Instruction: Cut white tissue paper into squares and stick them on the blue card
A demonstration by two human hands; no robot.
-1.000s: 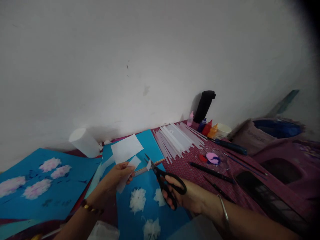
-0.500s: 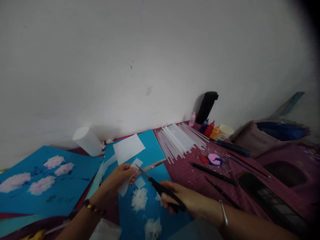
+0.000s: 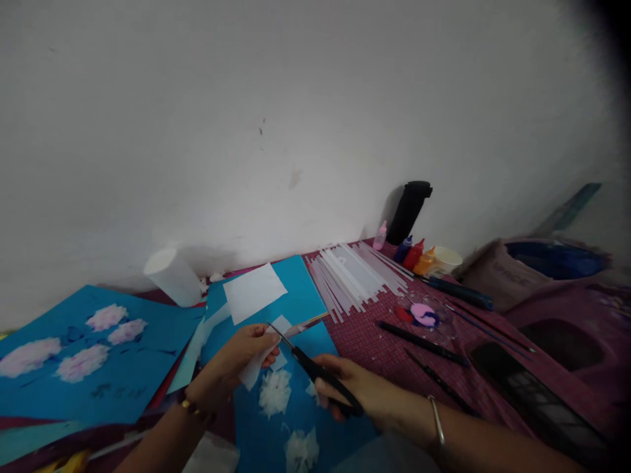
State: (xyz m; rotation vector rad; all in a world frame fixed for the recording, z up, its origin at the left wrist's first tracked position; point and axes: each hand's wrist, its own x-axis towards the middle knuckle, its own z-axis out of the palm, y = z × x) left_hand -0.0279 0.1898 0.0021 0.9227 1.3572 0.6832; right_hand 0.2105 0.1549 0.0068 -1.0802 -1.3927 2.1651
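Note:
My left hand [image 3: 255, 348] pinches a strip of white tissue paper [image 3: 252, 372] above the blue card [image 3: 300, 289]. In my right hand [image 3: 345, 387] are black-handled scissors [image 3: 315, 369], their blades reaching to the paper beside my left fingertips. Whether the blades are apart is too small to tell. A small white paper piece [image 3: 279, 359] lies on the card below the strip. Nearer to me sit ruffled white paper flowers [image 3: 275, 393]; one is partly hidden by my right hand. A larger white sheet [image 3: 254, 292] rests on the card's far part.
On the left lies a blue card with pinkish flowers [image 3: 81, 361], beside a white paper roll [image 3: 172, 277]. White strips [image 3: 352, 276] cover the table's back. To the right are paint bottles [image 3: 414, 253], paint blobs [image 3: 422, 314], brushes [image 3: 436, 378] and a phone [image 3: 532, 394].
My left hand has shifted slightly right with the paper strip, nearer the scissors. The scissors have moved a little along the strip's upper part.

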